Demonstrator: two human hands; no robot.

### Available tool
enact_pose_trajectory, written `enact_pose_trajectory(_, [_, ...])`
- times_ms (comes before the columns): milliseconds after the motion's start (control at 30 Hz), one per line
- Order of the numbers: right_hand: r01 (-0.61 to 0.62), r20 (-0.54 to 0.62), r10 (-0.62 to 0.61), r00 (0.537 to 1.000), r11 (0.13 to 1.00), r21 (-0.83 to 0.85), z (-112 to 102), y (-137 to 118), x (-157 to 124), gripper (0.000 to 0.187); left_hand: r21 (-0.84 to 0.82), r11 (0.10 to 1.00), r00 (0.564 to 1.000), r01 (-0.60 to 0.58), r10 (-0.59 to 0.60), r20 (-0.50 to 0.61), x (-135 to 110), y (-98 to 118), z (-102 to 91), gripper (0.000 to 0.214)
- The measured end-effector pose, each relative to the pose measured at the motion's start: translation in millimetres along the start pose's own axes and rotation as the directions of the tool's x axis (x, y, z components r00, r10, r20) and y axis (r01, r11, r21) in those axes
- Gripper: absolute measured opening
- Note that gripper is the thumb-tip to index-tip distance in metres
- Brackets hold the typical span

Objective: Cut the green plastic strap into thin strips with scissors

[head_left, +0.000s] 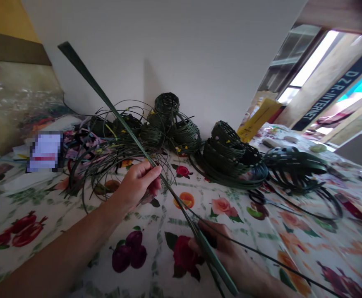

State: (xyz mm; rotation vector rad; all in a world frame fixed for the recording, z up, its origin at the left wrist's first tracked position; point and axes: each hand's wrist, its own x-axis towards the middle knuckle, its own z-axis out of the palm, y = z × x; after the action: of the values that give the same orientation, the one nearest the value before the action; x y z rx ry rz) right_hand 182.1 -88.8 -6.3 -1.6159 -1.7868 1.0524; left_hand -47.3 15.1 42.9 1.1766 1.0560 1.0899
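Both hands are clamped on one long green leaf strip (106, 99) here: left hand (137, 184) wrapped round it up high, right hand (221, 252) pinching it lower down, right over a fruit-print tablecloth (156, 252). Loose strands (106, 165) and small woven green baskets (166, 105) are heaped just past the left hand, by the wall, with scissors (257, 197) lying off to the right.

Long green palm leaf (112, 109), held diagonally
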Motion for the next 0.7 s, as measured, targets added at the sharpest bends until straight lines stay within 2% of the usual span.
enact_pose_trajectory(167, [0.018,0.023,-0.017,1.000,0.999,-0.038,3.9,3.8,0.5,0.029,0.002,1.000,1.000,0.004,-0.004,-0.001,-1.1,0.7,0.2,0.028])
enact_pose_trajectory(367, [0.052,0.059,-0.048,0.997,0.997,-0.052,-0.1,-6.1,2.4,0.028,-0.009,1.000,1.000,0.009,-0.009,-0.004,-1.8,2.0,2.0,0.028])
enact_pose_trajectory(533, [0.054,0.072,-0.042,0.997,0.984,-0.172,-7.4,-14.6,5.0,0.028,0.000,1.000,1.000,-0.025,0.025,0.003,1.8,0.8,-3.2,0.027])
enact_pose_trajectory(700, [0.053,0.105,-0.039,0.994,0.989,-0.136,-9.9,-15.7,5.4,0.026,0.042,0.997,0.998,-0.057,0.058,-0.032,4.0,2.3,-6.2,0.026])
